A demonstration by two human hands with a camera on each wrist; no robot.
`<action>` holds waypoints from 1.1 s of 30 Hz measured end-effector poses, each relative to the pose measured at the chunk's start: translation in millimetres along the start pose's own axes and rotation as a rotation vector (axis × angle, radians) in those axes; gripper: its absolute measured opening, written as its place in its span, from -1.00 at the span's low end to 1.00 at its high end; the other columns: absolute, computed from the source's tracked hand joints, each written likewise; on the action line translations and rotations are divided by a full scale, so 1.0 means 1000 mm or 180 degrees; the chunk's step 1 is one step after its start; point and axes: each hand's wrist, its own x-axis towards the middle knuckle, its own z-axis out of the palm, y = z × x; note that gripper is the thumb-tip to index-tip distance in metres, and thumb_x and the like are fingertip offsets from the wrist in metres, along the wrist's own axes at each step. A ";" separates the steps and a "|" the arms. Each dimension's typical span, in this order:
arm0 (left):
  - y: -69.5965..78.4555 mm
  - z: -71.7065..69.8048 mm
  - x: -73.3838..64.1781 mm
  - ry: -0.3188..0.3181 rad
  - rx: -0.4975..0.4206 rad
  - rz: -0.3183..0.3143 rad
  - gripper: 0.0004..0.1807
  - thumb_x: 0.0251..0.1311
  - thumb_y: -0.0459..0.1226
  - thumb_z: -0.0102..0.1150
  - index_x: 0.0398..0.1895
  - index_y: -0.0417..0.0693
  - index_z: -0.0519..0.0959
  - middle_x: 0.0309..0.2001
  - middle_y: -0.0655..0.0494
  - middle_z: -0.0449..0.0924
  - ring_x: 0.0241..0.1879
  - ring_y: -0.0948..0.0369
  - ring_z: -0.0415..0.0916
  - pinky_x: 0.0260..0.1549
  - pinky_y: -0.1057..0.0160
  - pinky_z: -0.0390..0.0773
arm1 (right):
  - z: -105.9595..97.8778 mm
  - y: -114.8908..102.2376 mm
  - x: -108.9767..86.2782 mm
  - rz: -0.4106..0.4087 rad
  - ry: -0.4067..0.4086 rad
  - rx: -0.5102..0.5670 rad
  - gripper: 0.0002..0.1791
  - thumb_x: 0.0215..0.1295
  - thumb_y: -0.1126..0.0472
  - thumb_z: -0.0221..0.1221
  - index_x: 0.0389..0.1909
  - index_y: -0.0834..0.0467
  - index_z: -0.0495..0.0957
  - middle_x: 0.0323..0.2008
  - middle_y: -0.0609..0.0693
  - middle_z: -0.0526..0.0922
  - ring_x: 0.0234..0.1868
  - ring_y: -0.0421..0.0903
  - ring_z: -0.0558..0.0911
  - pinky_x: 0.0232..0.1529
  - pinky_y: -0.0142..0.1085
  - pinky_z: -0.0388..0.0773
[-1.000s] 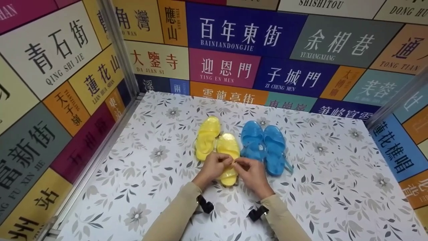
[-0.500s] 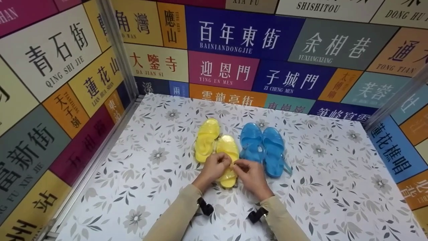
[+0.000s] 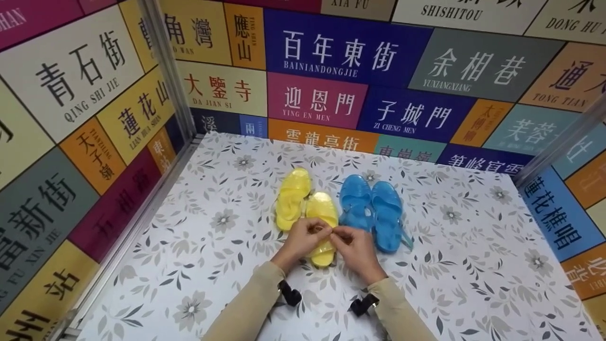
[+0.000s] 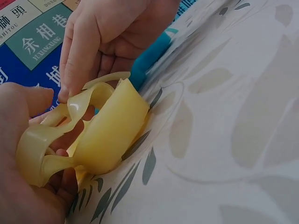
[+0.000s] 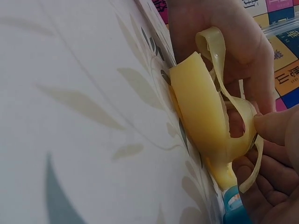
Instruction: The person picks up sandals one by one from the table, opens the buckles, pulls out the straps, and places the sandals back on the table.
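A translucent yellow sandal (image 3: 322,203) lies toe away from me, under both hands in the head view. My left hand (image 3: 303,237) holds its ankle strap (image 4: 77,109) from the left, fingers partly behind the strap loop. From the right, my right hand (image 3: 355,244) pinches the same strap between thumb and fingertips, with a loose strap end (image 5: 254,170) hanging by its fingers in the right wrist view. The fingertips of both hands meet above the sandal's heel part. Whatever fastening sits there is hidden by the fingers.
Another yellow sandal (image 3: 292,199) lies just left and farther back. A pair of blue sandals (image 3: 388,213) stands to the right, close to my right hand. All lie on a white floral-patterned surface (image 3: 473,265), with sign-printed walls (image 3: 312,99) behind and at the sides.
My left thumb and fingertips have shifted slightly right to meet the right fingertips at the strap. The right hand has hardly moved, and the sandals stay in place.
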 end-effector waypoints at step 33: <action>0.004 0.002 0.002 0.0010 0.0342 -0.0332 -0.91 0.37 -0.26 0.23 -0.27 -0.07 0.67 -0.29 0.15 0.64 -0.25 0.23 0.52 -0.14 0.19 0.55 | 0.000 -0.001 -0.001 -0.0046 -0.0008 0.0022 -0.87 0.33 0.26 0.41 -0.13 0.14 0.81 -0.29 -0.08 0.81 -0.26 -0.15 0.73 -0.21 -0.33 0.68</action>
